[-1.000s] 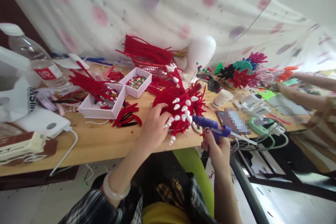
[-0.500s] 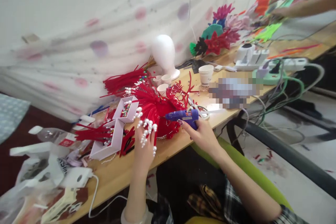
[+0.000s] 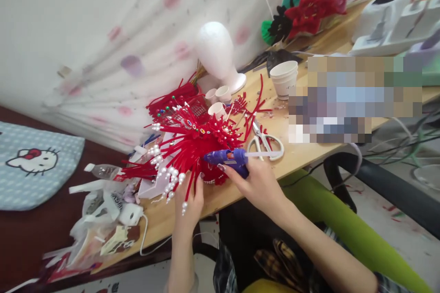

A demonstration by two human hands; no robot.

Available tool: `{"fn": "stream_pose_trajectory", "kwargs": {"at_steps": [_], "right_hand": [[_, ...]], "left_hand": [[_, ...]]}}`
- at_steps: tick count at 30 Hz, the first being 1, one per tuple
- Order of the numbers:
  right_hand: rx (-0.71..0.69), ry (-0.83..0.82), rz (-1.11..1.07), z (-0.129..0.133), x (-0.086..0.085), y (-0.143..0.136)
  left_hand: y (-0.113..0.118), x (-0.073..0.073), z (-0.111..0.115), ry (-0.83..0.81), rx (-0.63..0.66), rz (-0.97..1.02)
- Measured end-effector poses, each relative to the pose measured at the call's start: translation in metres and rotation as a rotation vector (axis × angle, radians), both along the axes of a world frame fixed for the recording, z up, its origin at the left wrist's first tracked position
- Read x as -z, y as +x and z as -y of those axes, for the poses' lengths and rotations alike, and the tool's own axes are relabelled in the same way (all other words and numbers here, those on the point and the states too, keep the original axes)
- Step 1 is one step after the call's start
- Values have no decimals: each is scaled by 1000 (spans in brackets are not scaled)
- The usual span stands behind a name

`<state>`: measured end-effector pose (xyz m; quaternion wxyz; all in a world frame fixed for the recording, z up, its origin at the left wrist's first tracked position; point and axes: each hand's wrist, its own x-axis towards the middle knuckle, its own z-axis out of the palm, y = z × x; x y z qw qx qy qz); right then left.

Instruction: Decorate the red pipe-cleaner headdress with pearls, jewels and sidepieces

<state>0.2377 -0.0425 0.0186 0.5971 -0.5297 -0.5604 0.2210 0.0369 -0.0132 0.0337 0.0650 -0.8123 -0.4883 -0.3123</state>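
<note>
My right hand (image 3: pixel 263 183) is closed around the grip of a blue hot glue gun (image 3: pixel 227 158), with a clear glue stick jutting from its back. The nozzle points left, at the red chenille-stem ornament (image 3: pixel 192 146). Strings of white pearl beads (image 3: pixel 170 183) hang from that ornament's stems, and small coloured gems sit along its top. My left hand (image 3: pixel 189 197) grips its near side among the pearl strands, the fingers partly covered. White-handled scissors (image 3: pixel 264 142) lie just beyond the glue gun.
A white foam head (image 3: pixel 215 50) stands behind the ornament, near small paper cups (image 3: pixel 217 111) and a larger cup (image 3: pixel 283 80). Left are a white box (image 3: pixel 153 185), a plastic bottle (image 3: pixel 105 171) and plastic bags. Felt flowers (image 3: pixel 307 11) and power strips (image 3: pixel 378 39) are at right.
The view has turned and come nearer, so the co-worker's arms at the far right are out of frame. The glue gun's nozzle now sits further over the ornament's stems.
</note>
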Motion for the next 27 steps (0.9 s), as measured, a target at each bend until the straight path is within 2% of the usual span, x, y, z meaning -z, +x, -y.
{"fn": "stream_pose_trajectory", "kwargs": {"at_steps": [6,15,20,27], "right_hand": [[94,-60,204,3,-9,-4],[74,-114,247,6,-8,-1],[65,-119,191,5,-6,-1],[30,-100,46,0,-1,-1]], "left_hand": [[23,-7,0,-106,-196,115],[24,-13,-5,-114,-84,249],[20,-8,-8,-100,-163,261],[18,-11,-10,-122,-79,261]]}}
